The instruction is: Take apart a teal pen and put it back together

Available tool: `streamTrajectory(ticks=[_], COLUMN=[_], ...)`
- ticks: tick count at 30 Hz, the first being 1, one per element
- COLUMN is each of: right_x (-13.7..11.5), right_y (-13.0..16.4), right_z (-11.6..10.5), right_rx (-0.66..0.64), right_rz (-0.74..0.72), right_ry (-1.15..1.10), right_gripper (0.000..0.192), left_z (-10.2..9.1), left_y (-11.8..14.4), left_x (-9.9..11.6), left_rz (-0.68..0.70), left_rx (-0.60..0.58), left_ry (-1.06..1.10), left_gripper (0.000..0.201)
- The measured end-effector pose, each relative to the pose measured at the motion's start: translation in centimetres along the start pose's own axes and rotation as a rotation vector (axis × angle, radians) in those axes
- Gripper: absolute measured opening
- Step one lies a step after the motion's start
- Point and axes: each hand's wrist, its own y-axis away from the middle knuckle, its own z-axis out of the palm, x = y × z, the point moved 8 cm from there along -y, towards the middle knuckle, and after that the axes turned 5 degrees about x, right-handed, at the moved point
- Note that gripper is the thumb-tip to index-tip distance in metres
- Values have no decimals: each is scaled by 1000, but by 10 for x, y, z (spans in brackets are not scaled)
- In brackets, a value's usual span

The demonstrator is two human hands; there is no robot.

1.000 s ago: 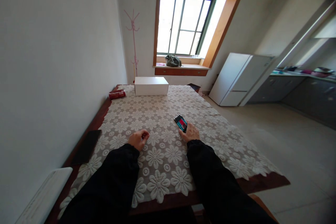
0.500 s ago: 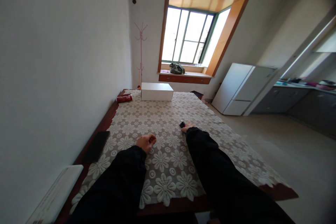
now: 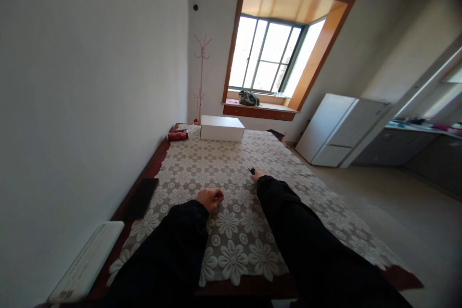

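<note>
My right hand [image 3: 260, 174] reaches out over the middle of the tablecloth [image 3: 231, 221], its fingers closed around a small black object with shiny metal prongs [image 3: 251, 170]. Most of that object is hidden by the hand, and its kind is too small to make out. Nearer to me and to the left, my left hand [image 3: 210, 198] rests on the cloth with its fingers curled in. Nothing shows between them. Dark sleeves cover both arms up to the wrists.
A white box [image 3: 222, 130] stands at the table's far end, with a red packet [image 3: 178, 135] to its left. Along the left edge lie a black flat slab [image 3: 142, 198] and a white long box [image 3: 86, 262]. Beyond are a pink coat rack [image 3: 202, 72] and a white fridge [image 3: 339, 130].
The whole view has shifted slightly, so things appear a little further right. My right hand has turned the black object a bit, its prongs now pointing more to the left. My left hand stays curled.
</note>
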Motion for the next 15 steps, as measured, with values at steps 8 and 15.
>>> streamTrajectory(ticks=[8, 15], right_x=[-119, -217], right_y=[8, 31], right_z=[58, 112], right_rx=[-380, -433], right_rz=[-5, -15], right_ry=[-905, -1351], right_gripper=[15, 19], left_z=[-21, -73], left_y=[5, 9], left_x=[33, -36], left_rz=[206, -229], left_rx=[150, 763], left_ry=[32, 112], left_gripper=[23, 30])
